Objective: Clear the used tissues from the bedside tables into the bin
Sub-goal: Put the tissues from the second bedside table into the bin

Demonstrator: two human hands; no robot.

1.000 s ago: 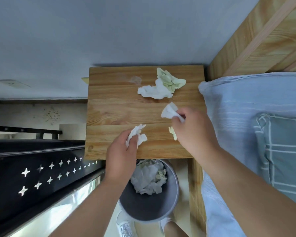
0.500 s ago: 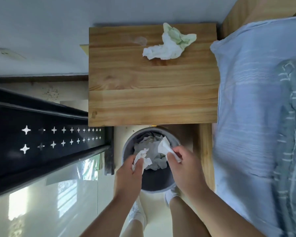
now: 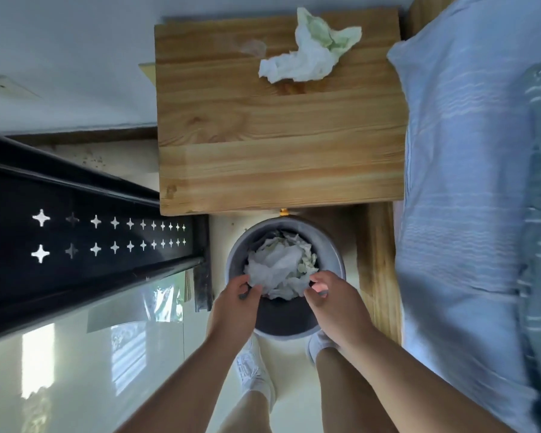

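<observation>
left hand point(image 3: 235, 296), right hand point(image 3: 331, 300): bare | arms point(image 3: 181, 382): bare | legs point(image 3: 344, 389): bare | left shoe point(image 3: 253, 368): white, with laces | right foot point(image 3: 319, 342): in white too, half hidden

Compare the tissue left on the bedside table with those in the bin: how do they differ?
The table tissue is one spread-out wad, alone near the far edge of the bedside table; the bin tissues are a heap of many pieces inside the bin. The table tissue has a large pale green part; the bin tissues look mostly white with small greenish bits. Both are crumpled.
</observation>
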